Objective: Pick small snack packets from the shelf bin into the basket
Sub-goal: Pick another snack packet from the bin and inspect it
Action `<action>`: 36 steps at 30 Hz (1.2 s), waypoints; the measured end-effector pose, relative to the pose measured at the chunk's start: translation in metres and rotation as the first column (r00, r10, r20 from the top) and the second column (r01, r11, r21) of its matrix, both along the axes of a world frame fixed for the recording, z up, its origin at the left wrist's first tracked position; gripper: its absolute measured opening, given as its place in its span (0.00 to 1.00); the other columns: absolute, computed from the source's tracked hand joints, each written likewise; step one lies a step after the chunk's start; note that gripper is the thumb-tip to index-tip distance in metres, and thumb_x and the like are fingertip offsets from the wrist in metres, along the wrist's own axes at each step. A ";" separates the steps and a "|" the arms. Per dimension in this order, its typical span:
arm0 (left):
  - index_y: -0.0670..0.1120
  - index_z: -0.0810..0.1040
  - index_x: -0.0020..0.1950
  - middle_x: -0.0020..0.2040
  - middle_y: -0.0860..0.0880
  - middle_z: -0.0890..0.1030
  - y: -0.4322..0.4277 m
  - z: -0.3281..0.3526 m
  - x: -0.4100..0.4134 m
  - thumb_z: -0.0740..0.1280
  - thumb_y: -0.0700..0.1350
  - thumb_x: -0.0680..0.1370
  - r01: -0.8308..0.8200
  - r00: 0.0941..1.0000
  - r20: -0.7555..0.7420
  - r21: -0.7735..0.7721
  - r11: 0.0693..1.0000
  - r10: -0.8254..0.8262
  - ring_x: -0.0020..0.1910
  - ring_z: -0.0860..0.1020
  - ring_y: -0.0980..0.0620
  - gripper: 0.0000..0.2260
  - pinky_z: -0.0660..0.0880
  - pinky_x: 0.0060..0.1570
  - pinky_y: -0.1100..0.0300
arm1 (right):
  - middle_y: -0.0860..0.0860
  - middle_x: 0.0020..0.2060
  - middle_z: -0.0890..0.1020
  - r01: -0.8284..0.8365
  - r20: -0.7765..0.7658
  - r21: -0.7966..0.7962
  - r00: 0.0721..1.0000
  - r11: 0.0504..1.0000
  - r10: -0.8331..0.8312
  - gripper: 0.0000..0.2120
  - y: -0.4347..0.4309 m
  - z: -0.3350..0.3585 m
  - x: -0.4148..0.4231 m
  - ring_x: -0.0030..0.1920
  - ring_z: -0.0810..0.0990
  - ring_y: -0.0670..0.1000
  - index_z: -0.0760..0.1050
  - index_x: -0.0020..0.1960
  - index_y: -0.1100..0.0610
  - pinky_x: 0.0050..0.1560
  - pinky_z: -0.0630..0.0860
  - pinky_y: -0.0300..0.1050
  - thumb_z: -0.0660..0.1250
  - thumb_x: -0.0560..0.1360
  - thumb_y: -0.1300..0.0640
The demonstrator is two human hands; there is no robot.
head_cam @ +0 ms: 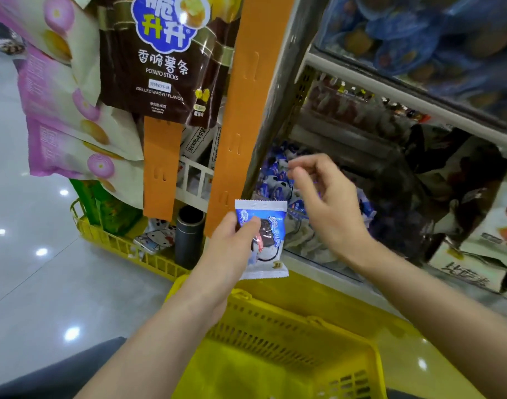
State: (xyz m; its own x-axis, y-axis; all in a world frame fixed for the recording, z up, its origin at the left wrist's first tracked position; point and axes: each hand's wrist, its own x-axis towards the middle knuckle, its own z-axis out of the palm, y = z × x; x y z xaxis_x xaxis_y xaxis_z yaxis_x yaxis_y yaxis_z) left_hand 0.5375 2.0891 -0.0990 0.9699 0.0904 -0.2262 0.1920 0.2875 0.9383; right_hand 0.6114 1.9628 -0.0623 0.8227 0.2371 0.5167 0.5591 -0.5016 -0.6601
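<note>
Above the basket (275, 341), the left hand (232, 249) is gripping a blue-and-white packet (271, 226), its thumb lying across the front and its fingers behind. Just to its right, the right hand (324, 205) is hovering over the bin (309, 262) of similar packets, fingers loosely curled and holding nothing. The hands are near each other, not touching. Beyond the left hand an orange strip (246, 110) is hanging.

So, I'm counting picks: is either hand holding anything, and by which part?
The left hand pinches a small blue-and-white plastic snack packet by its left edge, thumb on the front. The right hand, loosely curled, holds nothing.
</note>
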 end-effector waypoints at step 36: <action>0.49 0.80 0.45 0.40 0.52 0.83 -0.038 -0.043 -0.018 0.67 0.42 0.76 -0.082 0.996 0.050 0.195 0.977 0.073 0.39 0.79 0.59 0.03 0.75 0.41 0.67 | 0.58 0.46 0.82 0.276 -0.814 0.313 0.571 0.909 0.107 0.05 -0.065 -0.068 -0.082 0.39 0.83 0.49 0.70 0.53 0.62 0.39 0.81 0.41 0.59 0.78 0.66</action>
State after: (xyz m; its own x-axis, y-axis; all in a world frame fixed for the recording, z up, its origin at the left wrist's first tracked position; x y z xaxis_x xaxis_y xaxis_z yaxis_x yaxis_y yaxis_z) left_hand 0.5191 2.0514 -0.1417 0.9666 0.2041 -0.1550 0.1350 0.1085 0.9849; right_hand 0.5290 1.8981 -0.1300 0.9347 0.0947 -0.3426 -0.3297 -0.1292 -0.9352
